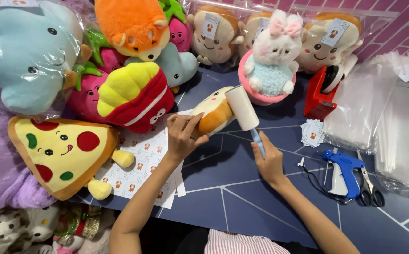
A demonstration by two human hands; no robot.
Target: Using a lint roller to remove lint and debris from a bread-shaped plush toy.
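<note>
At centre of the dark blue surface (242,197), a bread-shaped plush (212,115) is gripped by the closed left hand (182,136); a white lint roller (243,108) is pressed on it, its blue handle enclosed by the right hand (269,162). Clear bags (392,127) are stacked flat at right. Bagged bread plushes (214,35) with white rectangular tags are lined along the back. A printed sticker sheet (143,160) lies under the left wrist; small white cards (313,131) are piled beside a red tape dispenser (319,96)
</note>
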